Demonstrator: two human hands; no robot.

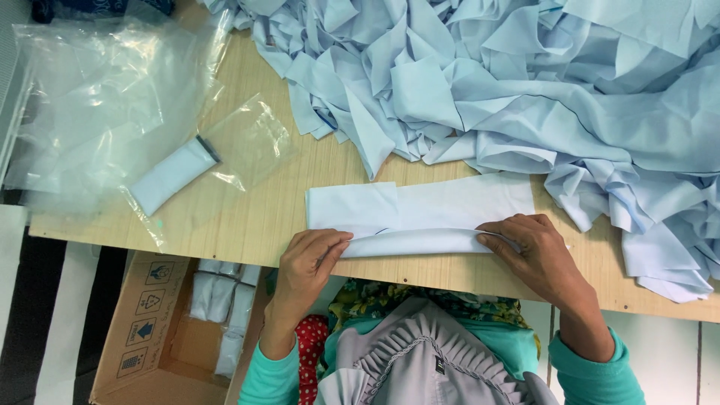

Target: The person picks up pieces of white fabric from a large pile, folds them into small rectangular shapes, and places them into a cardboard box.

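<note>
You press a long strip of pale blue cloth (420,217) flat on the desk (247,217), right at the near edge in front of you. The near side of the strip is rolled over into a fold, and you hold that fold at both ends so it stays straight.

Your left hand (311,259) pinches the left end of the fold; its fingers are close together with the cloth between them. Your right hand (529,244) lies on the right end, fingers bent down and pressing, with the fingertips tucked on the fold. Both hands hold the same strip, one at each end, and that keeps it tight and even.

Behind the strip a big heap of pale blue cloth (525,82) covers the far and right part of the desk. It sits near enough that you can reach it.

On the left of the desk lies a clear plastic bag (247,142) with a folded pale blue piece (171,176) poking into its mouth. The piece is only partly inside. More clear plastic bags (82,97) lie in a loose pile further left; I cannot tell if anything is in them.

Below the desk edge, at your left, stands an open cardboard box (161,330). Inside it are a few folded pale pieces wrapped in clear plastic (221,300), lying side by side.
</note>
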